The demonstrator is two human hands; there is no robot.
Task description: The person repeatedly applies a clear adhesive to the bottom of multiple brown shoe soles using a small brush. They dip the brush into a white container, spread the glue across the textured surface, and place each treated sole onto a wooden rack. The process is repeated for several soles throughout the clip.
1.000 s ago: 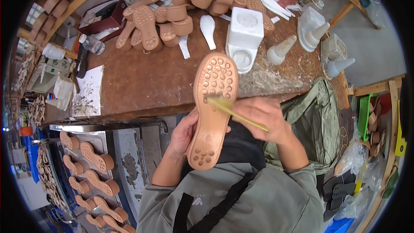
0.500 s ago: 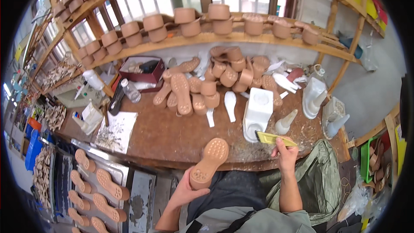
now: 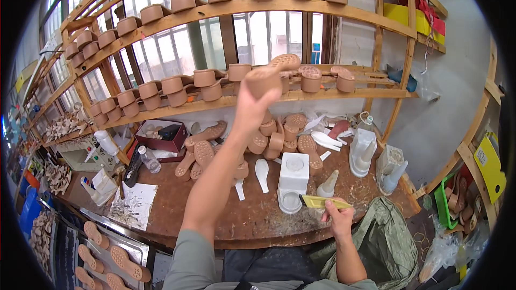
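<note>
My left hand (image 3: 255,108) is stretched up to the lower wooden shelf, its fingers wrapped round the heel of a tan shoe sole (image 3: 262,79). The studded underside of the sole faces up and its toe points away. Other tan soles (image 3: 207,85) stand along the shelf, some stacked in pairs. Whether the held sole touches them I cannot tell. Low over the front of the bench, my right hand (image 3: 338,220) grips a flat yellow brush (image 3: 318,202) with dark bristles. The bristles are beside the round well of a white plastic container (image 3: 294,174).
A pile of tan soles (image 3: 277,139) lies on the brown bench (image 3: 188,204), partly behind my left arm. White nozzle bottles (image 3: 327,184) stand on the right. More soles rest on a metal tray (image 3: 137,247) at lower left. A green bag (image 3: 389,236) hangs at the bench's front.
My left hand has lifted the sole from near my lap up to the shelf. My view has tilted upward. The brush stays in my right hand near the white container.
</note>
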